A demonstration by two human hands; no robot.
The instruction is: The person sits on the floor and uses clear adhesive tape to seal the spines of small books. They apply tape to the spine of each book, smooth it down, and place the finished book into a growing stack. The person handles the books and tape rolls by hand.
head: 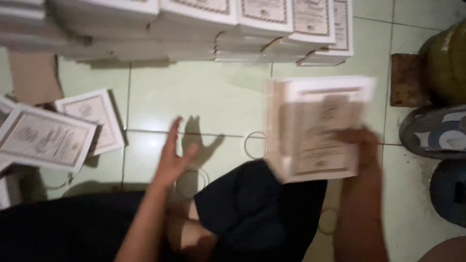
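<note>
A person seated on a pale green tiled floor (208, 97) handled a thick bundle of white printed cards (318, 128), each with an ornate dark border, in dim indoor light. The right hand (361, 145) grasped the bundle from its right edge, thumb laid across the top card, holding it just above the dark-clothed lap, at about 3 o'clock from the centre of the view. The left hand (174, 157) was released, fingers spread and empty, hovering over the floor near 8 o'clock, well apart from the bundle. Thin rubber bands (255, 144) lay loose on the tiles between the two hands. Rows of already stacked cards (252, 29) lined the top of the view at 12 o'clock, and a few loose cards (48, 138) rested at 9 o'clock beside a piece of brown cardboard (34, 77). By the look of it, a bundle was being gathered for binding; the next move would seem to call for the free hand to pick up a band. Motion blur hid finer detail.
</note>
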